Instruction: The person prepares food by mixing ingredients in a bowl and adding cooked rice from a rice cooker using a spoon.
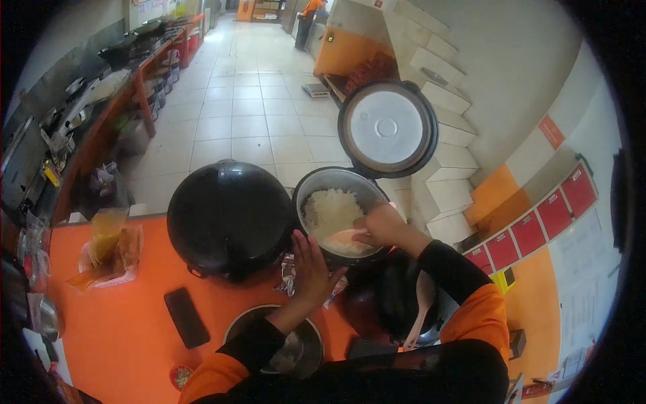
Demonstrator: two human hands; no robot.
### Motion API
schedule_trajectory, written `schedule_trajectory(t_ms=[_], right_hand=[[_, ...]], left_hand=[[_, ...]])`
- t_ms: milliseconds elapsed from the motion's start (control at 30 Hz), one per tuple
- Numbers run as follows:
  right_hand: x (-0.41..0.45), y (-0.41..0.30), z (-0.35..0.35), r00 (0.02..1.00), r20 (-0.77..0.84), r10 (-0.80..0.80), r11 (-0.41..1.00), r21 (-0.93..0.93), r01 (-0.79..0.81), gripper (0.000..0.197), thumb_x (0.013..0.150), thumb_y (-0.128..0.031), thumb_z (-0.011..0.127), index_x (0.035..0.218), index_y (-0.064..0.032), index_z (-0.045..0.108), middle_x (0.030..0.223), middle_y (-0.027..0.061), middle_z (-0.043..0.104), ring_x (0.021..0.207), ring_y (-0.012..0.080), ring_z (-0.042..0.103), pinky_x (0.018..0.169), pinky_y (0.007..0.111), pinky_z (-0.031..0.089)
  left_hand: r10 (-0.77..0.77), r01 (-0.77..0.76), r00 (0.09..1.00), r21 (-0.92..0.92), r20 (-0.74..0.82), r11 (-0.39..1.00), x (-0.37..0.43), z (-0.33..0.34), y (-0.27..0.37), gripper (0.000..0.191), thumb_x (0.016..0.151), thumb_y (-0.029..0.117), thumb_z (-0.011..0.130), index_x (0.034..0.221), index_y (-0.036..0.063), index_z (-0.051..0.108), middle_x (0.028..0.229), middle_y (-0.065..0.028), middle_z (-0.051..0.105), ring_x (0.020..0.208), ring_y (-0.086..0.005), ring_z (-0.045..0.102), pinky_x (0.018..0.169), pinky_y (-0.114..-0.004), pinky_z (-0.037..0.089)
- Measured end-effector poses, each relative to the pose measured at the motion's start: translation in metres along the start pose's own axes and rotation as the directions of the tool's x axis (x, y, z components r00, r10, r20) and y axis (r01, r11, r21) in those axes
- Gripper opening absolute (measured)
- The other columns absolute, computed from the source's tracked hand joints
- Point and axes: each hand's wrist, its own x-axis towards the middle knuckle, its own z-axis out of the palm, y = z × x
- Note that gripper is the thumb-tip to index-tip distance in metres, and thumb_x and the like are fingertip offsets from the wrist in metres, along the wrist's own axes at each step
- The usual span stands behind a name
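Observation:
My right hand (381, 227) reaches into an uncovered rice cooker (370, 183), gripping a pale pink rice paddle (345, 236). The paddle's blade lies against the cooked white rice (330, 207), and my fingers partly hide its handle. Against the cooker's near left outside stands my left hand (312, 272), fingers extended and thumb apart, holding nothing. The cooker's round lid (386, 126) is tipped up at the far side, its pale inner face showing. Under my left forearm is a dark round pan (309, 348) with some whitish matter inside.
A large black lidded pot (227, 217) stands left of the cooker, with crumpled foil (287, 275) between. On the orange table (121, 328) lie a black phone (186, 317) and a pink basket (118, 278) of bags. A wooden utensil (423, 303) rests over another dark pot (373, 303).

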Motion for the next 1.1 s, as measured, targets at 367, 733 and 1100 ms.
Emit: schedule_trajectory(t_ms=[367,733,1100], right_hand=[[0.007,-0.014,-0.012,1.000,-0.005,0.021,0.996,0.082,-0.021,0.035,0.078,-0.051,0.063,0.081,-0.0160,0.067,0.063,0.0124,0.062,0.065,0.0339,0.062,0.068,0.044,0.047],[0.006,0.009,0.014,0.988,-0.014,0.156,0.868,0.480,-0.130,0.038,0.079,-0.049,0.063,0.077,-0.0110,0.063,0.071,0.0121,0.063,0.071,0.0358,0.062,0.064,0.044,0.047],[-0.006,-0.010,0.022,0.918,-0.086,0.387,0.905,0.225,-0.361,0.033,0.081,-0.046,0.062,0.091,-0.0146,0.067,0.084,0.0124,0.067,0.081,0.0348,0.064,0.073,0.046,0.049]], left_hand=[[-0.074,0.071,0.994,0.043,0.075,0.997,0.001,-0.006,0.005,0.112,0.080,0.041,0.069,0.141,-0.0080,-0.011,0.145,-0.0385,-0.012,0.136,-0.0548,-0.004,0.111,-0.059,0.009],[-0.041,0.098,0.982,-0.305,0.187,0.947,-0.018,-0.076,0.002,0.098,0.086,0.033,0.064,0.145,-0.0046,-0.005,0.150,-0.0308,0.003,0.140,-0.0440,0.010,0.112,-0.048,0.015],[-0.442,0.456,0.876,-0.031,0.191,0.890,-0.163,-0.176,-0.015,0.059,0.085,0.019,0.065,0.136,0.0067,0.039,0.136,-0.0215,0.043,0.128,-0.0391,0.039,0.106,-0.046,0.032]])
